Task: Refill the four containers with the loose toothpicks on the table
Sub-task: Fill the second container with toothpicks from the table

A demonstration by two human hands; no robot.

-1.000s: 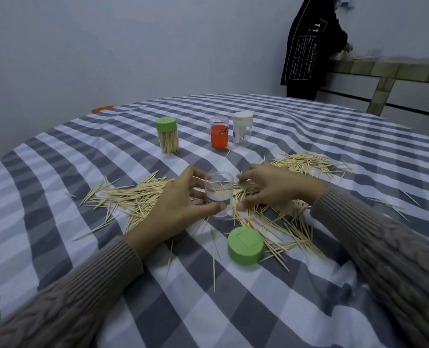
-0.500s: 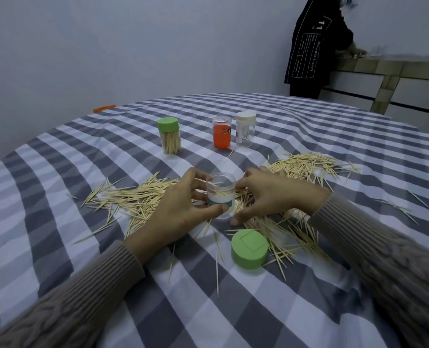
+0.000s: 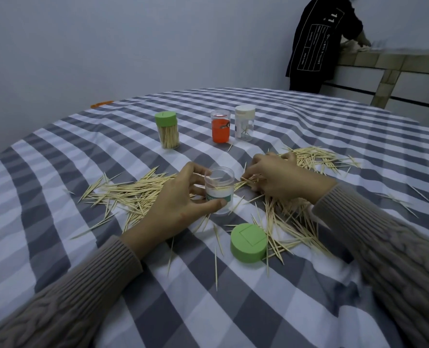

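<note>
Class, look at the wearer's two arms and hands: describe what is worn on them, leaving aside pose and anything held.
Both arms wear a grey-brown knitted sweater: cable-knit along the left sleeve and right sleeve, with ribbed cuffs at the wrists. The left hand and right hand are bare; no gloves, rings or watch show.

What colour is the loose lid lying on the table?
Green; the lid shows clearly in the head view, near the toothpicks.

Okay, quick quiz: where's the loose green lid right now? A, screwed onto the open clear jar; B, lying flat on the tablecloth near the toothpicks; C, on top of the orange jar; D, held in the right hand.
B: the loose green lid lies flat on the tablecloth, nearer the camera than the open clear jar that the left hand holds.
</note>
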